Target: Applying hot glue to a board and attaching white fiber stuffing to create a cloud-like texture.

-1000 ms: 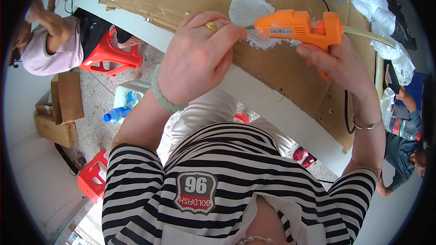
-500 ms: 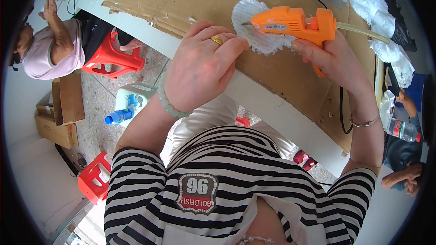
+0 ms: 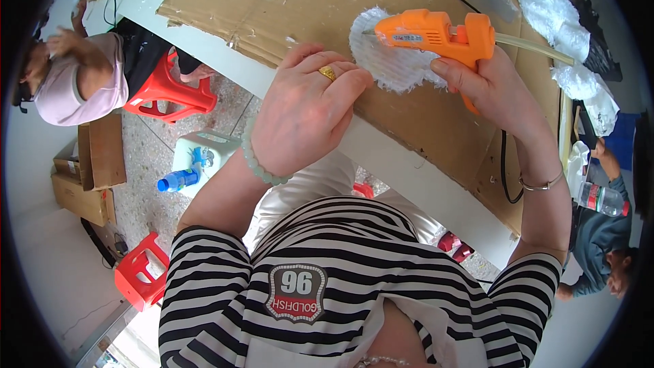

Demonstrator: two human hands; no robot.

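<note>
My right hand (image 3: pixel 496 90) grips an orange glue gun (image 3: pixel 437 34) by its handle, nozzle pointing left over a round white fluffy piece (image 3: pixel 391 56). A pale glue stick juts from the gun's back. My left hand (image 3: pixel 305 110), with a gold ring and a pale bead bracelet, rests curled on the near edge of that fluffy piece; what its fingers pinch is hidden. Both lie on a brown cardboard sheet (image 3: pixel 306 0) covering the white table (image 3: pixel 422 184).
More white fluffy material (image 3: pixel 555 10) lies along the table's far right, and a black cable (image 3: pixel 504 163) runs over the cardboard. On the floor are red stools (image 3: pixel 170 88) (image 3: pixel 139 269), cardboard boxes (image 3: pixel 88 177) and a white jug (image 3: pixel 194 163). Other persons sit left (image 3: pixel 75 78) and right (image 3: pixel 603 245).
Both hands with the glue gun and the fluffy piece have shifted slightly up and right in the picture. My left fingers have closed further over the piece's edge.
</note>
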